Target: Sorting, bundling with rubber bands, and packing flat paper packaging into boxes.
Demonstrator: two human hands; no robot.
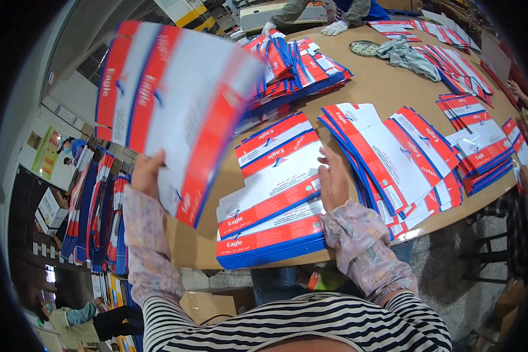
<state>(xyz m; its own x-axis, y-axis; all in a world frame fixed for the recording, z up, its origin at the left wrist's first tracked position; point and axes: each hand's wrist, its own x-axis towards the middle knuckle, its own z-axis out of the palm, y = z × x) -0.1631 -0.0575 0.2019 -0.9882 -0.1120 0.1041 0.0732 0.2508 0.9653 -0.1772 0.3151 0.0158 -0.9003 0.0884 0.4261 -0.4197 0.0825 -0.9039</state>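
Note:
My left hand (148, 173) is closed on the near edge of a printed carton sheet (185, 111), red, white and blue, which it holds up and tilted at the left; the sheet's far end is smeared by motion. In front of me lies a stack of the same flat carton sheets (273, 202), its upper sheets set back in steps. My right hand (333, 183) stands at the right side of this stack with its fingers stretched out, holding nothing. Whether its palm touches the stack's edge I cannot tell.
More carton stacks (387, 155) lie to the right on the brown table (358, 82), with a heaped pile (302, 67) behind. A grey cloth (408, 57) and a round dish (364, 48) lie farther back. A co-worker's gloved hands (335, 28) are at the far edge. Upright sheets (94, 205) stand at the left.

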